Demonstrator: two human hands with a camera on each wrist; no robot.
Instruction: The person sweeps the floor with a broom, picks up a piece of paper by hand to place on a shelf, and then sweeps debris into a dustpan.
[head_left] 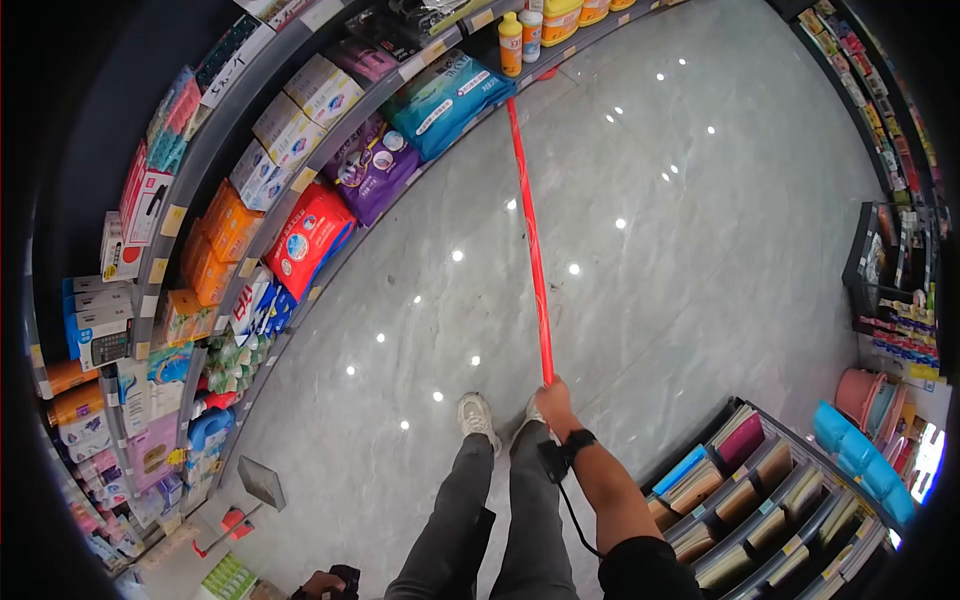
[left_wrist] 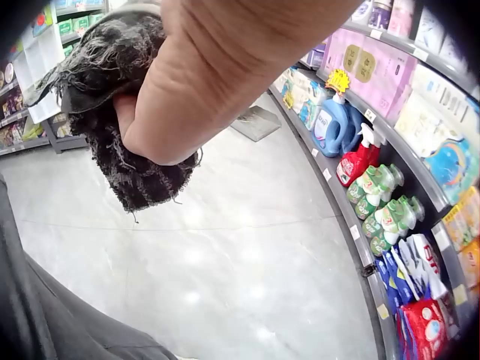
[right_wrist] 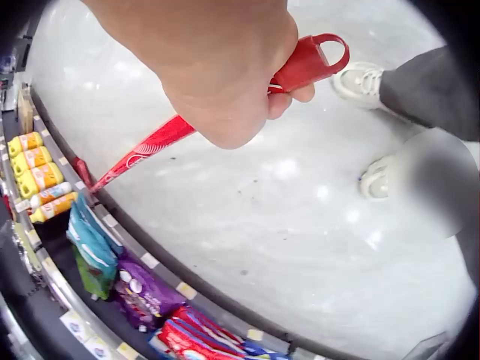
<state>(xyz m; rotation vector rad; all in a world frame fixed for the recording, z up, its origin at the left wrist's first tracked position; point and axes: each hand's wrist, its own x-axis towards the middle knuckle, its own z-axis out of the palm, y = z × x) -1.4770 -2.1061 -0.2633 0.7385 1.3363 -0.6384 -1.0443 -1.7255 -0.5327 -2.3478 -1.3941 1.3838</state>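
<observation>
My right hand [head_left: 555,405] grips a long red handle [head_left: 535,240] near its top, shaped like that of a broom or mop. In the right wrist view a red hanging loop [right_wrist: 341,56] sticks out past the fist. The handle slants away over the floor to the shelf base, where a red end piece [right_wrist: 82,171] shows partly. At the lower edge of the head view is my left hand [head_left: 322,583]. Its thumb [left_wrist: 161,124] presses on a dark, frayed cloth [left_wrist: 142,180] in the left wrist view; the other fingers are hidden.
A curved shelf [head_left: 330,155] of packaged goods runs along the left. On the floor at lower left stands a grey flat panel [head_left: 262,483] with a thin rod. A rack of notebooks [head_left: 770,480] is close on the right, beside blue bins [head_left: 860,455].
</observation>
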